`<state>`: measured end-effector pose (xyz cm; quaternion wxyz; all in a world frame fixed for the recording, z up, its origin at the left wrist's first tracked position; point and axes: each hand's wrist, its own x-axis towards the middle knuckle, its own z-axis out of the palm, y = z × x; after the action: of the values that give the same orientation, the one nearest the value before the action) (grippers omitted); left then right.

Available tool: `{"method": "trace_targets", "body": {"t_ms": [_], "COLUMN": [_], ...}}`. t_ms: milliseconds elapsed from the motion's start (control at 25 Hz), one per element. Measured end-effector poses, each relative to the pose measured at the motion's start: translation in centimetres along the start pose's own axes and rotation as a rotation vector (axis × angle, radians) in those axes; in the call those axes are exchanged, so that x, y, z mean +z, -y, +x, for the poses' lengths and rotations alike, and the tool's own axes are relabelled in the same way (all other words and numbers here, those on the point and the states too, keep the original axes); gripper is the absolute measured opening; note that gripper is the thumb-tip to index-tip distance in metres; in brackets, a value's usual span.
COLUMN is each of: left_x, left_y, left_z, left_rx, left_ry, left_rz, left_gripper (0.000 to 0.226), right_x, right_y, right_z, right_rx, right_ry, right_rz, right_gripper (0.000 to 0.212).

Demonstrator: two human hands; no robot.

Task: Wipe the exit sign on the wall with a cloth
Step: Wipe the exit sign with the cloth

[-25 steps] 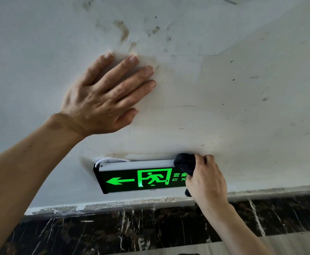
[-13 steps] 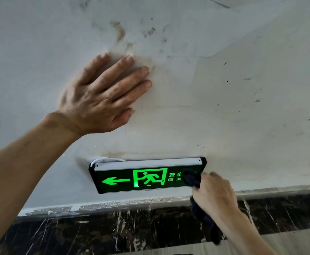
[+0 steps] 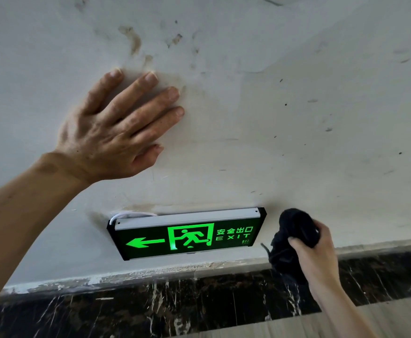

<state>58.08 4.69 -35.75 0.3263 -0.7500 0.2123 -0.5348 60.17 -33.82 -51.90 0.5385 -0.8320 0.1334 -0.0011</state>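
Note:
The exit sign (image 3: pixel 187 234) is a black box low on the white wall, with a glowing green arrow, a running figure and the word EXIT. Its whole face shows. My right hand (image 3: pixel 317 257) holds a bunched black cloth (image 3: pixel 294 230) just right of the sign's right end, apart from it, with a loose tail hanging below. My left hand (image 3: pixel 116 132) lies flat on the wall above and left of the sign, fingers spread.
The white wall (image 3: pixel 297 118) is scuffed and stained. A white cable (image 3: pixel 131 214) loops out at the sign's top left corner. Below runs a dark marble skirting (image 3: pixel 150 311), then pale floor (image 3: pixel 345 323) at the lower right.
My right hand has drawn the cloth off the sign's right end and out to the right, uncovering the EXIT lettering. My left hand has stayed flat on the wall.

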Motion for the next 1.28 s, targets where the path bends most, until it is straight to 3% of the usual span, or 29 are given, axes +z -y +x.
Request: {"method": "trace_targets", "body": {"t_ms": [200,520,840,920,1120,1280], "left_x": [-0.1,0.2,0.2,0.3,0.4,0.4], "left_y": [0.1,0.0,-0.1,0.0,0.0,0.0], "left_z": [0.0,0.0,0.0,0.0,0.0,-0.1], "left_rx": [0.006,0.026,0.033,0.036,0.028,0.026], "left_ry": [0.007,0.007,0.000,0.006,0.027,0.013], "left_rz": [0.011,0.057,0.081,0.081,0.069,0.042], "left_gripper": [0.070,0.072,0.068,0.068,0.065,0.065], "right_x": [3.8,6.3,9.1,10.0,11.8,12.7], "right_y": [0.6,-1.8,-6.8,-7.2,-7.0,-5.9], "right_z": [0.6,0.9,0.5,0.7,0.2,-1.7], "right_rx": [-0.330,-0.305,-0.038,0.116,0.650,0.807], "right_ry": [-0.017,-0.074,0.019,0.040,0.120,0.351], "right_rz": [-0.096,-0.075,-0.184,-0.034,0.669,0.811], "right_gripper": [0.045,0.035,0.031,0.030,0.037,0.033]}}
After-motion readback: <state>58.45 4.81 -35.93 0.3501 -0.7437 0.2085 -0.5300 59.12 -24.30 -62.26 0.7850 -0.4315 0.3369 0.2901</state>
